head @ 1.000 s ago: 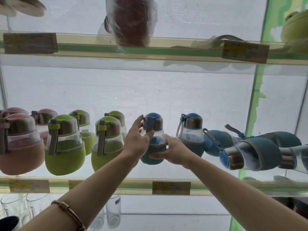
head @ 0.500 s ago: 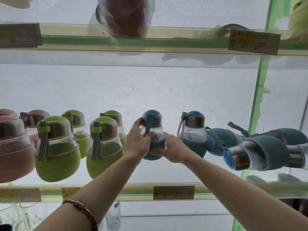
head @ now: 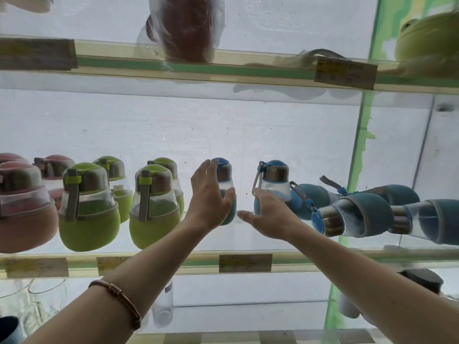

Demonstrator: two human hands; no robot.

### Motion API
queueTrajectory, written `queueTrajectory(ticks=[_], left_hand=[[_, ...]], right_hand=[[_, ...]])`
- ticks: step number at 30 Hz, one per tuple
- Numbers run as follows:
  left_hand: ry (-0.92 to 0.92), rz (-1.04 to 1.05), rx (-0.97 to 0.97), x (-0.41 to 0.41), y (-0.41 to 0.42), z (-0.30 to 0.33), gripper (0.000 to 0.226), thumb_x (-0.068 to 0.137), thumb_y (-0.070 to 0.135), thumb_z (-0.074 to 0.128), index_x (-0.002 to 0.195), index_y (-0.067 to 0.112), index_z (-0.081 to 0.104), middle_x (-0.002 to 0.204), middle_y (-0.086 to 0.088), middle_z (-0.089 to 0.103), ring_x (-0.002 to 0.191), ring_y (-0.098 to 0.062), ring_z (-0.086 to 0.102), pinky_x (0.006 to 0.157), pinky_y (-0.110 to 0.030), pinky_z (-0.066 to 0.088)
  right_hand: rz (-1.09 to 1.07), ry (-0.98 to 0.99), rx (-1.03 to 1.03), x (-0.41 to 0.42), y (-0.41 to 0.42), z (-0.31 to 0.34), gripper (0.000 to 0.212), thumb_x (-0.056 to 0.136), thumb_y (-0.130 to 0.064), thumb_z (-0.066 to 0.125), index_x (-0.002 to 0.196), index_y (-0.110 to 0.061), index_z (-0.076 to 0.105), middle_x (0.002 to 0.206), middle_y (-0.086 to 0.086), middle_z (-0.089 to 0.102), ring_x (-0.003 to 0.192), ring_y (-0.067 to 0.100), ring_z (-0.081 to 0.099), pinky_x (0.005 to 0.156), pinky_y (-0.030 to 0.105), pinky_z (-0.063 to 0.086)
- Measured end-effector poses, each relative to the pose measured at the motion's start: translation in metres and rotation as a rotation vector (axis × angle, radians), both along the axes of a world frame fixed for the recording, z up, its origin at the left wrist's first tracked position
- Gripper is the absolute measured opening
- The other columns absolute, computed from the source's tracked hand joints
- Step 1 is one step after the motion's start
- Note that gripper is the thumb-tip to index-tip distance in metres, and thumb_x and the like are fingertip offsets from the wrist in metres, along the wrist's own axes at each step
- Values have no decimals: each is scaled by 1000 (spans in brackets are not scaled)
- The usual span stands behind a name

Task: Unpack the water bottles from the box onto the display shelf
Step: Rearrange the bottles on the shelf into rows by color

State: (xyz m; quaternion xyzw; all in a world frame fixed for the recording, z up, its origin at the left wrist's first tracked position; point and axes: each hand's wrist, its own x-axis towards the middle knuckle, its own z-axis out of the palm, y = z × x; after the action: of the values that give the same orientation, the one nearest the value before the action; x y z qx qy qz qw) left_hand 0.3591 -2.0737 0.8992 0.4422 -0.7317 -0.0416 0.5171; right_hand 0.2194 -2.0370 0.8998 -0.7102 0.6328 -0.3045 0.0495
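Both hands have let go: left hand (head: 211,194) spread against the blue bottle (head: 224,175), right hand (head: 269,214) open beside it (bottle upright on shelf (head: 173,259)), so it's placed.

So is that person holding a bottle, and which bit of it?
Left hand is around the blue bottle's middle, fingers fairly straight; a firm grip cannot be told. Right hand holds nothing.

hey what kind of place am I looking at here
Probably a shop's display shelving: rows of matching green bottles and blue bottles sorted by colour, with price labels on each glass shelf edge.
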Motion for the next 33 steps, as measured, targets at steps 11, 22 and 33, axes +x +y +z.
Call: queueTrajectory(ticks=[11,22,33], left_hand=[[-211,-199,-33,-63,5,23,57,91,19,59,141,12,34,150,-5,29,137,-20,26,106,-27,25],[-291,-184,90,-92,-35,49,59,92,31,56,143,18,31,150,-8,26,137,-27,28,111,-39,29],[-318,-190,308,-107,-65,60,57,80,42,71,127,17,51,120,-2,57,102,-16,53,81,-24,40]], right_hand=[[-132,-2,-32,-53,30,11,63,90,-41,60,141,-16,34,136,7,44,126,24,41,97,34,36],[-263,180,36,-82,0,26,82,82,-63,56,142,-11,31,141,10,39,131,27,34,103,38,32],[-219,325,78,-88,-40,26,82,76,-76,51,131,-15,44,125,6,51,119,24,42,93,35,35]])
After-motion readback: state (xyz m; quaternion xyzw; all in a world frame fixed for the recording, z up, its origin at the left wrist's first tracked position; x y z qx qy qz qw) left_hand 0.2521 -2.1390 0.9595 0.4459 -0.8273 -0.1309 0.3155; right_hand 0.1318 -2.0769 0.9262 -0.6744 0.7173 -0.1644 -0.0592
